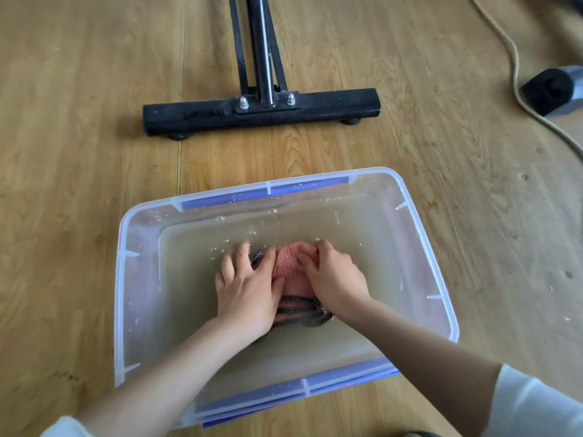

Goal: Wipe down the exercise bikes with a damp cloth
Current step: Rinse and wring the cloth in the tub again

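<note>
Both hands press down on the pink cloth [291, 268] from either side: the left hand [249, 287] lies with fingers spread over its left part, thumb tucked against the pink pile, and the right hand [334, 279] curls over its right part, so the cloth is bunched and pinched between them rather than lifted. From the head view, the only one given, the cloth sits under cloudy water in the clear plastic tub [126, 279], slightly toward 6 o'clock of the tub's middle, with a black mesh edging [299, 305] showing at its near side. Its long axis appears to run roughly from 12 to 6 o'clock between the palms, though much of it is hidden under the hands. The relation that matters for the next move is the bike: the black base bar of the exercise bike [262, 111] lies on the wooden floor [79, 137] at 12 o'clock from the hands, well apart from the tub, its bar running from 9 to 3 o'clock. Neither hand is clearly nearer to it. By judgement, the cloth is being wetted and wants wringing before it goes forward to the frame; a pale cord [517, 89] trails at 2 o'clock.
</note>
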